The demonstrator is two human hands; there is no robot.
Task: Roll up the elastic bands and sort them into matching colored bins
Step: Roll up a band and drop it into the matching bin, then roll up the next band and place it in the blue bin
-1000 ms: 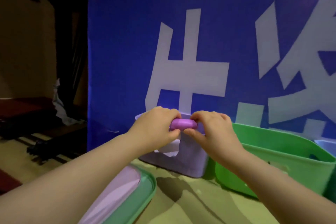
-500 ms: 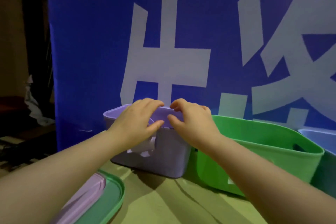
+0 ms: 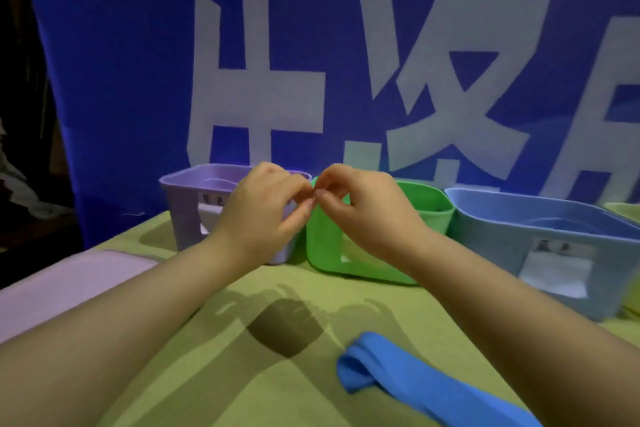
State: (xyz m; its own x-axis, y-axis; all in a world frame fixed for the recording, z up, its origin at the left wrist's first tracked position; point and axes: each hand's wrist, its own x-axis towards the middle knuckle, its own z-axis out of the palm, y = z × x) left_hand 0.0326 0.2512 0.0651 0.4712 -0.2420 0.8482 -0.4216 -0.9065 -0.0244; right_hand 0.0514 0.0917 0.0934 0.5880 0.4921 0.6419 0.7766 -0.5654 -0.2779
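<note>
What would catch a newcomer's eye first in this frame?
The left hand and right hand, both curled, meet fingertip to fingertip at centre, in front of the purple bin and green bin. Behind hangs a blue banner with huge white characters. A blue elastic band lies unrolled on the table, front right.

Blue band (image 3: 415, 388) runs off the bottom edge, yellow-green bin (image 3: 628, 213) off the right.

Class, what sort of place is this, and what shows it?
Probably a staged sorting station: a purple bin, green bin and blue bin in a row on a green-clothed table, blue banner behind.
</note>
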